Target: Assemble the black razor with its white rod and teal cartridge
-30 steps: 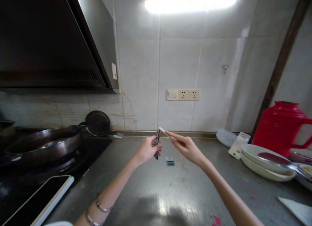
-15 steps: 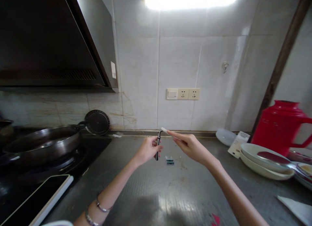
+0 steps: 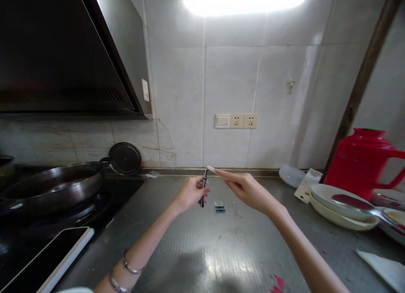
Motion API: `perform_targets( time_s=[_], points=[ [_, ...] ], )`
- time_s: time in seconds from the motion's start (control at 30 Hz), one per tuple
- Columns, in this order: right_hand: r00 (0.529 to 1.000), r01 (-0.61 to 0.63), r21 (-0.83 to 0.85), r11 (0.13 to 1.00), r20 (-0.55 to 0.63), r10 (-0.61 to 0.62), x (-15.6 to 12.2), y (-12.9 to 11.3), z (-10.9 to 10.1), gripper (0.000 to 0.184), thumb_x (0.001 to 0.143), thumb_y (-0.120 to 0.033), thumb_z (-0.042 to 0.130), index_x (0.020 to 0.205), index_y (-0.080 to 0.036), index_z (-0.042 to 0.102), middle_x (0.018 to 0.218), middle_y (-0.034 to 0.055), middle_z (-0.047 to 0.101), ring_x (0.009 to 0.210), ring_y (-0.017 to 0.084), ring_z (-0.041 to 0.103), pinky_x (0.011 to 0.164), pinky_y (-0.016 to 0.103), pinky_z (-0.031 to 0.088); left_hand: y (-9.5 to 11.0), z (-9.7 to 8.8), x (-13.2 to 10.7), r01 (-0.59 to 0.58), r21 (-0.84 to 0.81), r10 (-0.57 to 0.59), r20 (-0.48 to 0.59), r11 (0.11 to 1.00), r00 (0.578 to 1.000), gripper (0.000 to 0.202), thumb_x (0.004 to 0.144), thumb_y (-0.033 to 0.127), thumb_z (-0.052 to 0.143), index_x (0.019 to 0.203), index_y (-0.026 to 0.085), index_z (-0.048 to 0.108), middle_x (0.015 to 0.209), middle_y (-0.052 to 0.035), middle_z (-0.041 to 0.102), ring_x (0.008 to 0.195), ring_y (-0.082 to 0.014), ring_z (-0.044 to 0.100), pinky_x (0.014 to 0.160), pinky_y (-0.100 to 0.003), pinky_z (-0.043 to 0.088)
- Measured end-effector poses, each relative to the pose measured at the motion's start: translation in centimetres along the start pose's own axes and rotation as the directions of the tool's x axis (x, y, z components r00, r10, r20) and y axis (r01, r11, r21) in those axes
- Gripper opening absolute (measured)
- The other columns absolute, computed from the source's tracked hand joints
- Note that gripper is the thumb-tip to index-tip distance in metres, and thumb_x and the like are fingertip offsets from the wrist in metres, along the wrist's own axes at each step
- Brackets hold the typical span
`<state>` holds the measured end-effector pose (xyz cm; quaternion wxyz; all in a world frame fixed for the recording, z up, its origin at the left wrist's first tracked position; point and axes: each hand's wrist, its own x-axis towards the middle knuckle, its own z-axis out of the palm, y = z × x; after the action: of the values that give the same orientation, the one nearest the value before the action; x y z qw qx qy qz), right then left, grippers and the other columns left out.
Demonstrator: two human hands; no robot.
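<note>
In the head view, my left hand [image 3: 191, 194] is closed round a slim black-and-silver handle that looks like a razor [image 3: 204, 186], held upright above the counter. The handle's top end bends to the right. My right hand [image 3: 245, 186] comes in from the right, its index finger stretched toward that top end and its other fingers partly curled. A small white piece [image 3: 210, 169] shows between the fingertip and the handle's top; I cannot tell what it is. On the counter just beyond the hands lies a small clear pack with teal strips [image 3: 219, 208].
A pan [image 3: 57, 183] sits on the stove at left, with a phone [image 3: 47, 259] in front. On the right are a red jug [image 3: 357, 164], stacked plates [image 3: 343, 219], a white card [image 3: 308, 185] and a white paper [image 3: 382, 265]. Red scraps [image 3: 278, 282] lie near the front.
The whole view has shifted slightly. Both hands and the razor-like handle keep nearly the same pose, with the right index fingertip still at the top end.
</note>
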<state>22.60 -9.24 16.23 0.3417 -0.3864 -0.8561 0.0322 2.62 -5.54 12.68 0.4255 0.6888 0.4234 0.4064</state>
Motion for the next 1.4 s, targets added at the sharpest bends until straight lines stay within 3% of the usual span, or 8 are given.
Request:
perform_targets(
  time_s=[0.4,0.57,0.67,0.77,0.9,1.0,1.13,1.4],
  points=[
    [0.998,-0.018,0.055,0.998,0.068,0.014,0.1,1.1,0.1,0.041,0.086,-0.027,0.04,0.124,-0.019,0.054,0.055,-0.0033,0.055,0.043,0.007,0.032,0.044,0.017,0.028,-0.3,0.4,-0.1,0.0,-0.005,0.0,0.03,1.0,1.0,0.02,0.072,0.026,0.063,0.084,0.012,0.054,0.058,0.0,0.059,0.043,-0.0125,0.058,0.038,-0.019,0.042],
    [0.996,-0.082,0.235,0.969,0.044,0.074,0.0,1.2,-0.8,0.04,0.086,-0.033,0.045,0.123,-0.021,0.055,0.054,-0.0046,0.047,0.046,0.007,0.027,0.043,0.019,0.024,-0.8,0.4,0.3,-0.048,-0.056,0.051,0.045,0.997,0.998,0.022,0.073,0.028,0.061,0.086,0.013,0.052,0.06,-0.0005,0.059,0.048,-0.0126,0.059,0.043,-0.02,0.043],
    [0.982,-0.179,0.53,0.829,0.046,0.182,0.1,0.8,-0.6,0.048,0.086,-0.04,0.044,0.129,-0.018,0.046,0.053,-0.0064,0.039,0.044,0.007,0.029,0.039,0.018,0.023,-1.0,0.3,0.4,-0.114,-0.073,0.118,0.048,0.991,0.992,0.019,0.076,0.026,0.057,0.088,0.013,0.05,0.063,-0.0018,0.06,0.055,-0.0131,0.06,0.05,-0.022,0.043],
    [0.958,-0.262,0.742,0.618,0.121,0.261,0.4,0.2,0.5,0.046,0.085,-0.047,0.043,0.117,-0.015,0.052,0.051,-0.0082,0.034,0.038,0.005,0.024,0.033,0.017,0.018,-1.0,0.1,0.5,-0.174,-0.073,0.18,0.082,0.982,0.98,0.017,0.08,0.025,0.052,0.091,0.014,0.048,0.065,-0.0031,0.061,0.061,-0.0134,0.059,0.056,-0.024,0.042],
    [0.928,-0.305,0.849,0.432,0.163,0.335,0.6,-0.4,2.1,0.038,0.08,-0.049,0.049,0.098,-0.016,0.055,0.052,-0.0085,0.035,0.037,0.003,0.024,0.031,0.014,0.015,-0.9,-0.1,0.3,-0.225,-0.05,0.23,0.14,0.973,0.963,0.016,0.083,0.025,0.048,0.095,0.014,0.048,0.073,-0.0053,0.062,0.068,-0.0135,0.058,0.062,-0.025,0.041],
    [0.912,-0.328,0.874,0.358,0.194,0.361,0.5,-0.4,2.5,0.034,0.079,-0.049,0.051,0.093,-0.018,0.053,0.052,-0.009,0.035,0.035,0.002,0.021,0.03,0.013,0.012,-0.9,0.0,0.2,-0.219,-0.096,0.231,0.147,0.971,0.962,0.018,0.084,0.028,0.049,0.096,0.014,0.047,0.075,-0.0054,0.062,0.071,-0.0135,0.058,0.064,-0.025,0.04],
    [0.913,-0.329,0.855,0.401,0.18,0.366,0.4,0.1,2.1,0.036,0.08,-0.049,0.05,0.093,-0.016,0.054,0.052,-0.0089,0.035,0.035,0.001,0.018,0.03,0.013,0.011,-0.9,0.0,0.1,-0.127,-0.261,0.186,0.218,0.957,0.958,0.026,0.082,0.032,0.053,0.099,0.015,0.044,0.078,-0.0055,0.062,0.075,-0.0156,0.061,0.065,-0.026,0.042],
    [0.962,-0.214,0.653,0.726,0.014,0.271,0.4,0.6,1.7,0.053,0.085,-0.045,0.045,0.131,-0.019,0.042,0.053,-0.0071,0.037,0.04,0.005,0.029,0.035,0.017,0.022,-0.4,-0.1,-0.5,-0.018,-0.413,0.16,0.313,0.91,0.936,0.034,0.078,0.031,0.058,0.104,0.018,0.04,0.08,-0.0051,0.062,0.072,-0.0175,0.063,0.067,-0.031,0.046]
  ],
)
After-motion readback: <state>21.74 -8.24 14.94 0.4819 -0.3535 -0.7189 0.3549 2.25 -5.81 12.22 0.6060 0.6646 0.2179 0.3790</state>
